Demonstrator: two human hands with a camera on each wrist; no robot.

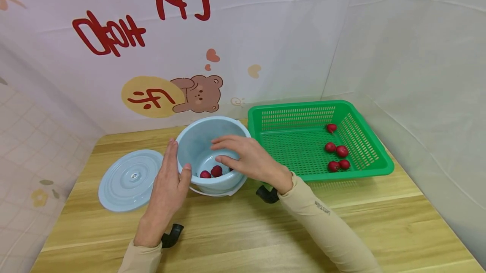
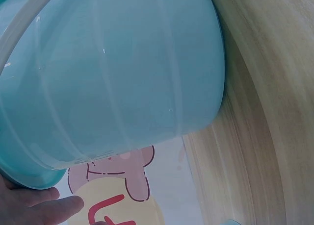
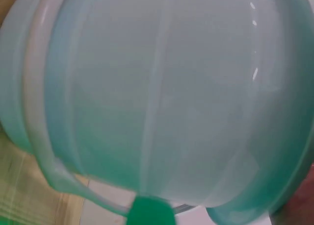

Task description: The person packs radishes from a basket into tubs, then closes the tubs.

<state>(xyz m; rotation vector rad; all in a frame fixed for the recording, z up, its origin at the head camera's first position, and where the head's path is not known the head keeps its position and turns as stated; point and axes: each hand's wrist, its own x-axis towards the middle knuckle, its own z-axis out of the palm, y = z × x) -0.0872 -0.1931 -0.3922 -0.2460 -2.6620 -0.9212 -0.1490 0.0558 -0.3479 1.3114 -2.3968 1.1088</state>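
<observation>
Basically, bucket (image 1: 198, 148) sits between left hand (image 1: 171, 185), fingers straight along its rim, and right hand (image 1: 247, 155), loosely bent over the mouth, pinching nothing. Probably light, stiff, slick plastic; grab opposite rim sides. Radishes (image 1: 217, 171) inside: likely firm, rolly; pinch singly.

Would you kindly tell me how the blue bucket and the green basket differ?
The bucket is light blue and round; the basket is green and roughly rectangular. The bucket has solid walls, while the basket is perforated. The bucket looks deeper, the basket wider and shallower. Both hold small red radishes.
</observation>
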